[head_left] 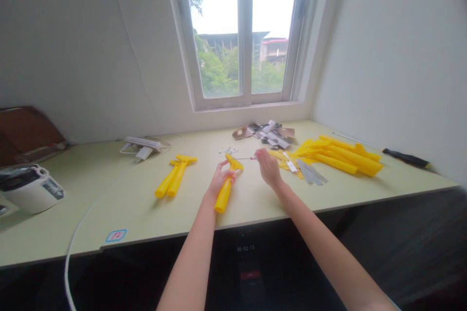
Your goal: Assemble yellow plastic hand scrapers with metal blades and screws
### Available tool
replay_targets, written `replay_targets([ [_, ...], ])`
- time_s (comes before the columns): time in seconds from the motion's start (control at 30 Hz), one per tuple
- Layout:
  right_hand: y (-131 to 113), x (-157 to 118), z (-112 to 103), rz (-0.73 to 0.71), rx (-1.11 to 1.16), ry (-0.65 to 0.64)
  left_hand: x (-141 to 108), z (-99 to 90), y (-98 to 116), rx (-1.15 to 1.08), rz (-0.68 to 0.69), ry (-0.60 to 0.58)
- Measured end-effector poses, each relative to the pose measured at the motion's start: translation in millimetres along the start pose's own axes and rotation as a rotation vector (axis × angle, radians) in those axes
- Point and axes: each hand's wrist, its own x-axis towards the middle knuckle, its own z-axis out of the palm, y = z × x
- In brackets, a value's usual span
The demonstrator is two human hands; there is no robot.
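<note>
My left hand point(221, 178) is closed around the neck of a yellow plastic scraper point(224, 194), its hollow handle pointing toward me and its wide head tilted up. A screwdriver point(243, 158) is gripped in my right hand point(268, 167), which hides most of its handle. The thin shaft runs left, with its tip at the scraper's head; whether it sits in a screw is too small to tell. Just behind the scraper, small screws point(228, 150) lie scattered on the table. Two more yellow scrapers point(175, 175) rest side by side to the left.
Yellow scraper parts point(339, 155) are heaped on the right, beside flat metal blades point(310, 172). Behind them lies a pile of packaging pieces point(272, 133). A black-handled tool point(406, 158) is at far right. Left are a power strip point(142, 146), a white cable point(85, 218) and a white container point(32, 189).
</note>
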Motion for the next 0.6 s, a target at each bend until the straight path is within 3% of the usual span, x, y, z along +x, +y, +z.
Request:
replay_targets([
  [0.17,-1.7,0.3,1.8,-0.083,0.044,0.014,0.2,-0.5,-0.2,0.012,0.005,0.01],
  [0.4,3.4,-1.2,2.4,0.046,0.025,-0.045,2.6,-1.7,-1.5,-0.005,0.013,0.008],
  [0.6,6.3,-0.6,1.9,-0.04,0.073,-0.059,3.6,-2.6,-2.0,-0.013,0.02,0.024],
])
